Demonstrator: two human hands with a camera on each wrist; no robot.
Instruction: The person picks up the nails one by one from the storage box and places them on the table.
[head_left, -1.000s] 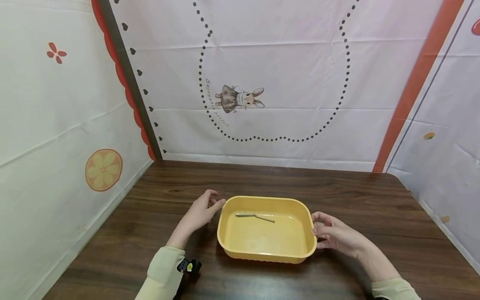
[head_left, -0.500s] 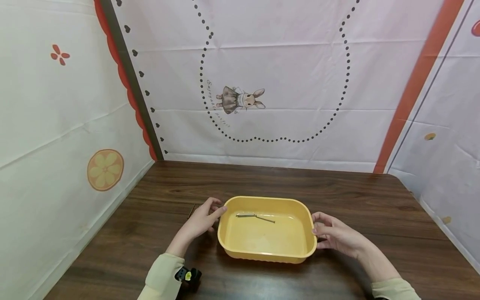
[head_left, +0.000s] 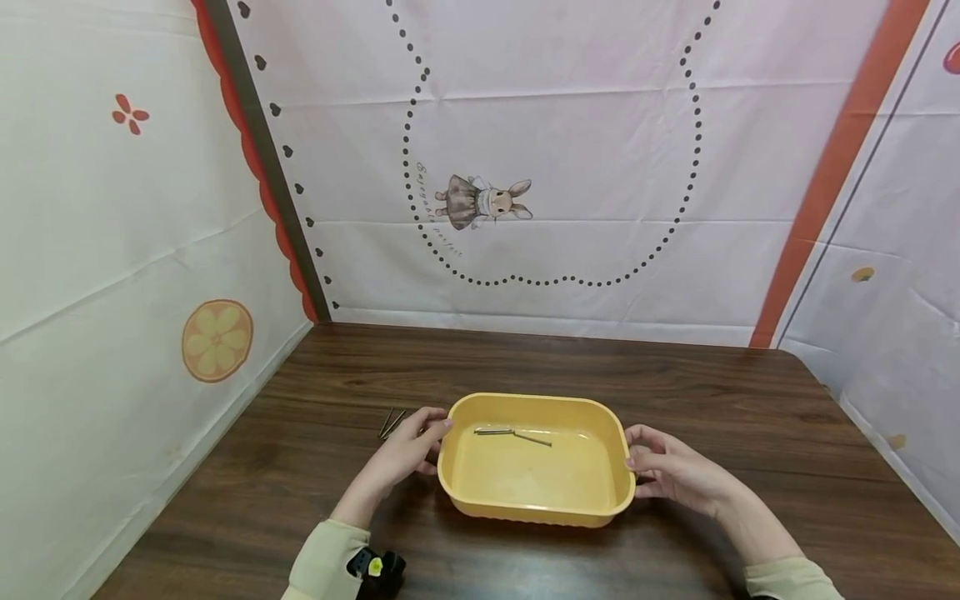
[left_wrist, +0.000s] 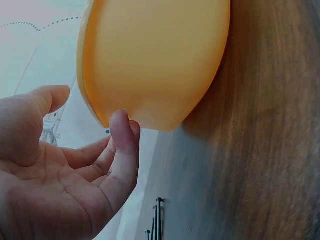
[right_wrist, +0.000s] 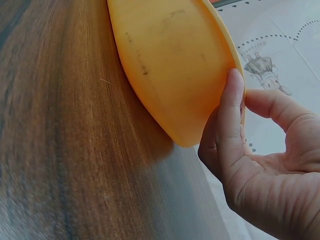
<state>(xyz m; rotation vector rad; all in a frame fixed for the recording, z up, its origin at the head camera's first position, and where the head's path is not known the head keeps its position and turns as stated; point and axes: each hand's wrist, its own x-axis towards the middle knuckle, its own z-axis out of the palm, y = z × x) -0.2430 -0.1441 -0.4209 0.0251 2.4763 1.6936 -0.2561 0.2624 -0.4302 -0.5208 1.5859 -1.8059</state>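
A person's hands frame a yellow plastic basin (head_left: 536,462) standing on the dark wooden surface (head_left: 712,392), two thin metal rods (head_left: 512,433) lying inside it. The right hand (head_left: 671,471) grips the basin's right rim, fingers curled against the wall and thumb over the edge. The left hand (head_left: 405,446), fingers relaxed and loosely spread, touches the left wall without closing. Two more rods (head_left: 391,422) lie just beyond it. Securing the left side appears the step in hand; lifting would call for both hands clasped.

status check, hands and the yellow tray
Left hand touching yellow tray left end. Right hand gripping right rim. Nails lie inside; two more nails on table beside left hand.
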